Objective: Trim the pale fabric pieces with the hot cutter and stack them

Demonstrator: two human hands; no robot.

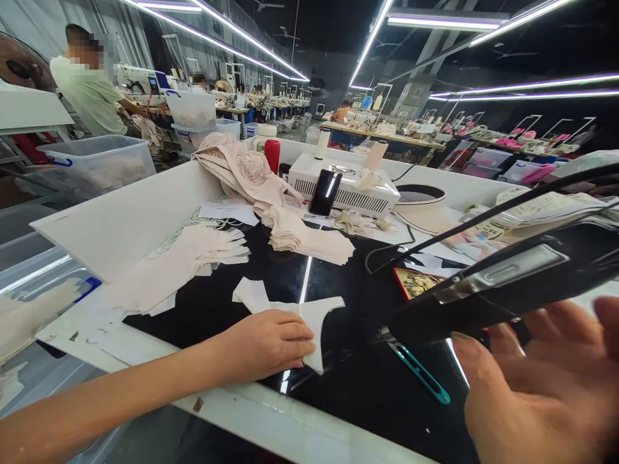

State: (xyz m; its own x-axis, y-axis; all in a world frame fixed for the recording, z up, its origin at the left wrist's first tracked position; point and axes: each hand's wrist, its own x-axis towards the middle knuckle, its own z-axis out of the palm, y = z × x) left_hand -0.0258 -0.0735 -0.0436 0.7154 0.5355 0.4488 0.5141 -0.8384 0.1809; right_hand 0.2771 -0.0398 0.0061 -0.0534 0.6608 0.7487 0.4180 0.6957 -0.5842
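Note:
My left hand [278, 345] lies over a cut cream fabric piece [325, 325] on the glossy black work surface [358, 380]. Its fingers are pressed together and bent down on the piece near its front edge, and the thumb is mostly hidden. At the right, my right hand [536, 380] is open, palm up, with fingers apart and slightly blurred. It is just below a black machine arm [503, 283] with a metal plate; whether they touch I cannot tell. Between the hands lies a pair of teal-handled thread snips [423, 374], its tip close to the machine's end.
Stacked cream pieces [309, 241] and another fabric pile [178, 264] lie behind my left hand. Farther back are bra cups [236, 161], a phone [325, 192], a white vented box [345, 183] and a red-rimmed tray [416, 283]. A co-worker [87, 90] sits at far left.

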